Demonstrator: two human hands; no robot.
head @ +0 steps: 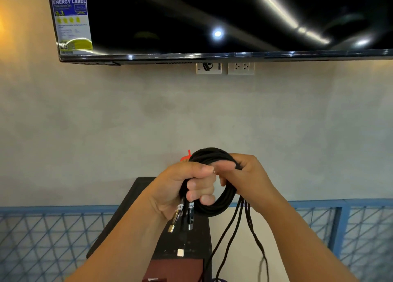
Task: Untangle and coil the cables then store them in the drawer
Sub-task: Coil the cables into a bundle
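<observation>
Tabletop (pixel 136 196): dark, below the hands; no drawer can be made out.
Cable coil (pixel 212 206): black, several loops gathered, held in the air over the tabletop's far edge.
Loose strands (pixel 247 213): a few hang from the coil's right side, out of view below.
Left hand (pixel 191 188): grip wrapped tight round the coil's left side.
Right hand (pixel 248 175): grip curled over the coil's top right.
Connectors (pixel 190 218): dangle under the left hand.
Progress: coiling looks well advanced; the hanging strands are left to wind, and storing has not begun.
</observation>
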